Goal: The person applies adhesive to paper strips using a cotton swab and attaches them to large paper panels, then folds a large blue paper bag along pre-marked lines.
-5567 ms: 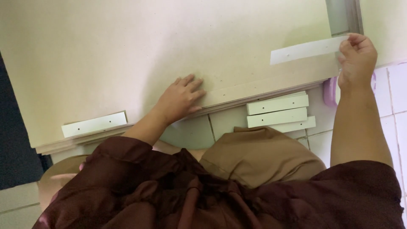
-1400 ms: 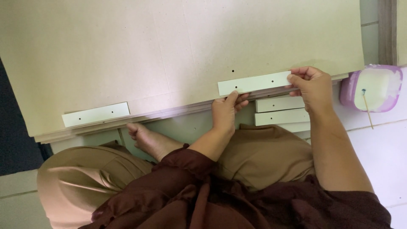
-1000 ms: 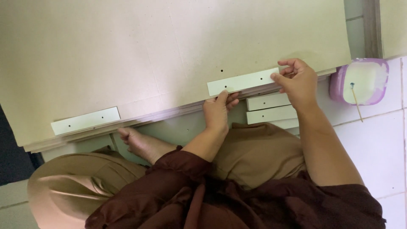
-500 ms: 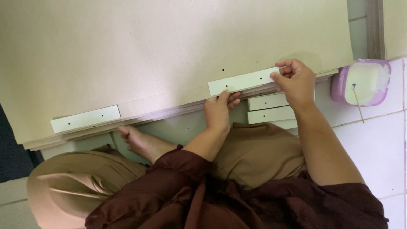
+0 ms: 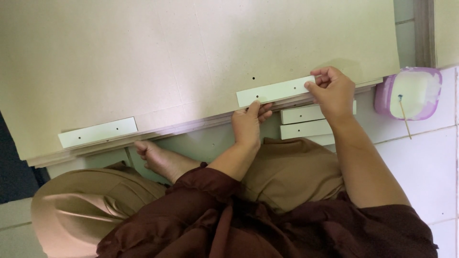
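Dark maroon top with gathered, pushed-up sleeves, tan-brown trousers, bare forearms, bare left hand point(image 5: 247, 125) and right hand point(image 5: 334, 94).

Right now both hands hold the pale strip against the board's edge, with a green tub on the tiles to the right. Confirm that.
Not quite: the head view shows the tub is purple, not green. The left hand and right hand do hold the pale strip on the board.

White tiled floor point(image 5: 425, 167) fills the lower right. On it sit a purple tub point(image 5: 409, 93), stacked strips point(image 5: 306, 122), and a big beige board point(image 5: 191, 57).
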